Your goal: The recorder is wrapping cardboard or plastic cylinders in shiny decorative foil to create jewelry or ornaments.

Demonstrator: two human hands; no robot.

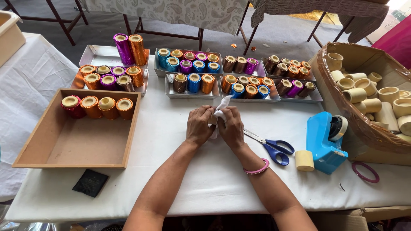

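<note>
hands meet mid-desk: left hand (200, 125) and right hand (231, 128) both closed on white wrap (221, 108). risk: wrap may slip or tear; open scissors (270, 146) lie just beside right wrist.

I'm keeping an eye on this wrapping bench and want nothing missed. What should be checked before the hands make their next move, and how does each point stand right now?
1. Both hands on the piece: left hand and right hand close a grip on the white piece: ok.
2. Scissors within reach, lying beside the right hand: ok.
3. Blue tape dispenser loaded with a roll: ok.
4. Room in the wooden tray, one row of four wrapped rolls: ok.
5. Bare roll ready beside the dispenser: ok.
6. What the white piece covers: cannot tell.
</note>
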